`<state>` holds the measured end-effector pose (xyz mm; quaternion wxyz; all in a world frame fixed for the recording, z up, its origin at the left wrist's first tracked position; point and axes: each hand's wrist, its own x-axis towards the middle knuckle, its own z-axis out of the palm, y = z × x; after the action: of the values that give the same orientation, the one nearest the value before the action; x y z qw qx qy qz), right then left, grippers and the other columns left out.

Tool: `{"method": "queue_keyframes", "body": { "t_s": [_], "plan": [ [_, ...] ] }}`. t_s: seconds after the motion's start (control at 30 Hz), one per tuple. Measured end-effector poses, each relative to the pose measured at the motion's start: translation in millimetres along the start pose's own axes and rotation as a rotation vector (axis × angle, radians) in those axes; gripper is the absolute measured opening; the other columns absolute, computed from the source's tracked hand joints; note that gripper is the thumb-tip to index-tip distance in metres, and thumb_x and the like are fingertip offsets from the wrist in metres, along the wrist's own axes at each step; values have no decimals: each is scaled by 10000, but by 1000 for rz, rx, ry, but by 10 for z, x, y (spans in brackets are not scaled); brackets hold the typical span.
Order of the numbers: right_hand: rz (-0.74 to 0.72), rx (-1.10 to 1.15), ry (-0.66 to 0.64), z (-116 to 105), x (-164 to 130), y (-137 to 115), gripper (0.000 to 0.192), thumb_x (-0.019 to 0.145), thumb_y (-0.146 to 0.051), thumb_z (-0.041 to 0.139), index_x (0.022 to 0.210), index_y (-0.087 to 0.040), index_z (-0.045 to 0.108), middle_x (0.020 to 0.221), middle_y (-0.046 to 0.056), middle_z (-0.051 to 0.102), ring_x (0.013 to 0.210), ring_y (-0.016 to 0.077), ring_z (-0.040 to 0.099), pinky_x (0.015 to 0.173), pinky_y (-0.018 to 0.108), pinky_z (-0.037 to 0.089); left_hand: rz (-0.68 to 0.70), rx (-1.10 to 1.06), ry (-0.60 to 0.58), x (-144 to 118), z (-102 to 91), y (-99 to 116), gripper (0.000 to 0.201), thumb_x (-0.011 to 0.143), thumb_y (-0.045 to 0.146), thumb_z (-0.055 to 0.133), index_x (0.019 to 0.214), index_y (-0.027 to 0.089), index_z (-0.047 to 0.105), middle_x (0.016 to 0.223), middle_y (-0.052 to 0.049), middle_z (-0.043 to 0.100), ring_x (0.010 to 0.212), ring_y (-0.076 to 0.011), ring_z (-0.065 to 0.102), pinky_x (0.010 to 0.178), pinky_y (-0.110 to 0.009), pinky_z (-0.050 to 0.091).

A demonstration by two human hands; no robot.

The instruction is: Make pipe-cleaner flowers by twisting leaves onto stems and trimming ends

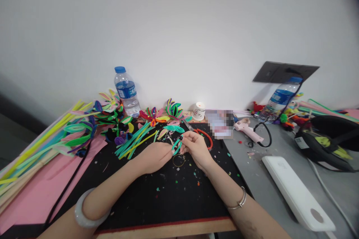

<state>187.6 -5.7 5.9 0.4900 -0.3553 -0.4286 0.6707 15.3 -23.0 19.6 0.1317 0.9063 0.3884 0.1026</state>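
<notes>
Both my hands meet above the black mat (pixel 168 205) around a teal pipe cleaner (pixel 176 147), bent into a narrow loop. My left hand (pixel 157 155) has its fingers closed at the loop's lower end. The thumb and fingers of my right hand (pixel 196 150) pinch the loop from the other side; their tips partly cover it. Just beyond the hands lie folded pipe-cleaner petals (pixel 174 129) and scissors with red handles (pixel 206 134). Left of them is a bunch of cut teal and yellow pipe cleaners (pixel 137 140). A thin ring (pixel 178 161) shows below my fingers.
Finished-looking pipe-cleaner flowers (pixel 153 115) and a water bottle (pixel 126 93) stand along the wall. Long pipe cleaners lie on pink sheets (pixel 36 194) at left. At right are a pink glue gun (pixel 249 130), a white power bank (pixel 297 194) and a black headset-like object (pixel 322 145).
</notes>
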Motion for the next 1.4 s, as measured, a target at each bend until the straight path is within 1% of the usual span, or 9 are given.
{"method": "queue_keyframes", "body": {
  "t_s": [0.1,0.2,0.37,0.57,0.7,0.8,0.97,1.2,1.4],
  "plan": [
    [-41,42,41,-33,11,-15,194,675,-255,699,722,-161,536,479,-38,588,388,73,540,405,154,461,-82,-69,50,18,4,-11,308,941,293,243,809,181,499,782,-34,582,722,-183,553,657,-283,392],
    [-57,84,52,-57,15,-29,196,675,-248,704,709,-170,527,477,-53,568,396,66,523,406,149,449,-115,-113,71,25,2,-17,242,931,337,291,869,194,476,847,-38,567,778,-201,557,659,-288,403],
    [-66,79,20,-54,11,-36,189,691,-255,699,717,-171,531,489,-55,563,401,62,513,407,149,439,-132,-190,53,29,16,-32,165,902,328,381,984,206,457,991,-56,552,908,-225,554,744,-309,417],
    [-101,67,-3,-49,14,-24,181,704,-259,692,740,-178,534,498,-64,544,410,67,511,411,159,434,-136,-285,18,51,24,-42,154,906,311,379,988,206,457,974,-45,565,916,-209,549,782,-309,421],
    [-130,65,5,-56,25,-21,172,708,-259,686,719,-176,537,509,-63,537,406,59,484,406,156,416,-96,-226,39,51,34,-54,169,918,308,350,961,200,474,929,-45,575,887,-205,562,754,-300,428],
    [-120,57,14,-53,26,-27,174,701,-263,689,715,-177,539,507,-64,531,400,57,468,398,157,404,-82,-113,44,42,54,-65,187,928,304,328,919,186,472,859,-43,586,809,-205,579,675,-289,427],
    [-106,48,46,-50,25,-36,190,674,-272,703,721,-178,545,501,-56,553,399,73,492,405,181,426,-62,39,58,32,80,-81,204,938,290,313,865,181,469,802,-39,599,737,-190,588,603,-262,400],
    [-170,-92,101,-102,54,-26,162,687,-255,687,704,-165,553,491,-16,620,443,121,593,462,222,489,-65,54,77,36,76,-111,205,933,257,335,808,181,478,745,-17,574,695,-171,563,598,-251,382],
    [-213,-176,122,-133,69,-24,168,700,-276,672,672,-167,546,520,-13,628,427,112,579,446,219,476,-73,18,107,31,60,-112,245,935,272,329,781,182,498,710,-6,567,665,-156,554,583,-238,368]
  ]
}}
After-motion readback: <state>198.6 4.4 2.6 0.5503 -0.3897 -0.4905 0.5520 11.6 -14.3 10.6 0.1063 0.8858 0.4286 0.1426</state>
